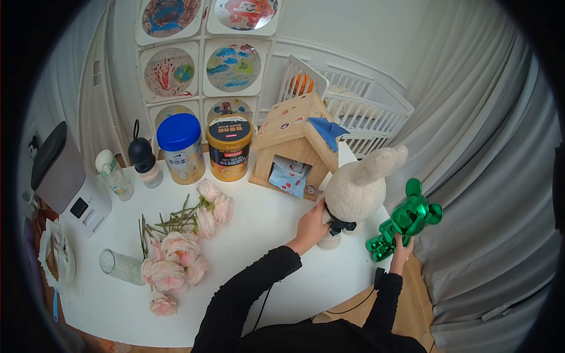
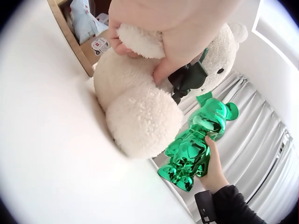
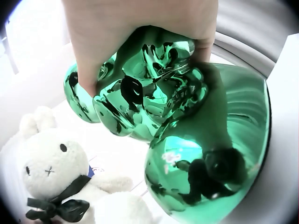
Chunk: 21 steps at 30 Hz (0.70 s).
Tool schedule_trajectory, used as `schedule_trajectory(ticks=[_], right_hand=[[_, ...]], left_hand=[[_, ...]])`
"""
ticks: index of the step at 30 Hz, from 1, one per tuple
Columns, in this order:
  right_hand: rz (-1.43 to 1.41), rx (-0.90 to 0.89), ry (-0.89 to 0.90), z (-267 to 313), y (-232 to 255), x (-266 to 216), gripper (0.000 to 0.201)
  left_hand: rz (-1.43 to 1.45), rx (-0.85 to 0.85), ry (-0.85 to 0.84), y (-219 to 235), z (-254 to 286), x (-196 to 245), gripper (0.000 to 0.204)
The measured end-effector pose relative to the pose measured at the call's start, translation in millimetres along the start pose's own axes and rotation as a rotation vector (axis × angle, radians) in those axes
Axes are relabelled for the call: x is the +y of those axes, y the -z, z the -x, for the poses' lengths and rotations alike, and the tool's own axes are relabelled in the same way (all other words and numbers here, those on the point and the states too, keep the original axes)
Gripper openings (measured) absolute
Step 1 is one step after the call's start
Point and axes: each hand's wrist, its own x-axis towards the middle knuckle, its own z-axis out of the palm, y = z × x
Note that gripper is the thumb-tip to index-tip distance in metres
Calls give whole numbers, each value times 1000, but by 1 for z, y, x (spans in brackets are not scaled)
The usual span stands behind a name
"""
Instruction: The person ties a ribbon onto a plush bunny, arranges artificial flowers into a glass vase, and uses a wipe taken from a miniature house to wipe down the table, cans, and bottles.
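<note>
A white plush rabbit [image 1: 356,191] with a dark bow [image 1: 342,226] at its neck stands at the right part of the table. My left hand [image 1: 310,228] grips it; in the left wrist view, the fingers and thumb close round the plush arm [image 2: 140,41] beside the bow. Farther right, my right hand [image 1: 401,256] holds a shiny green bear figurine [image 1: 409,216] at the table's edge. Seen from the right wrist, that hand [image 3: 140,16] curls round the figurine's glossy body [image 3: 140,93], and the rabbit [image 3: 56,161] faces this camera from lower left.
Behind the rabbit stands a wooden toy house [image 1: 288,126]. Two cans, blue-lidded [image 1: 179,150] and gold-and-black [image 1: 229,150], and two bottles line the back. Pink flowers [image 1: 176,259] and a glass vase [image 1: 120,266] lie at left, near a grey-white appliance [image 1: 73,182]. Curtains [image 1: 488,176] hang right.
</note>
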Motion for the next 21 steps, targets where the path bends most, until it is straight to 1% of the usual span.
schedule_trajectory(ticks=[1,3,5,6,8,9,11,13,17,19,21], right_hand=[[23,-28,-44,7,7,0,48],[-20,0,-75,19,12,3,49],[-69,50,-140,29,19,14,52],[-66,51,-141,29,22,19,52],[-108,12,-179,35,23,8,53],[-111,0,-198,35,23,8,54],[-85,-9,-195,35,22,8,54],[-61,-24,-199,37,22,10,55],[-61,-17,-139,36,20,9,49],[-59,-16,-154,35,23,19,49],[-72,-14,-164,36,20,11,49]], left_hand=[[11,16,1,-6,-5,0,73],[22,30,-1,-16,-15,1,73],[44,70,85,-24,-24,3,74],[45,68,86,-28,-27,4,74],[75,129,108,-37,-28,4,75],[77,122,110,-41,-27,5,75],[126,183,74,-47,-22,5,80],[151,176,63,-48,-19,4,80],[228,135,-4,-42,-15,2,80],[250,114,-19,-43,-15,1,80],[273,101,-31,-43,-16,-1,80]])
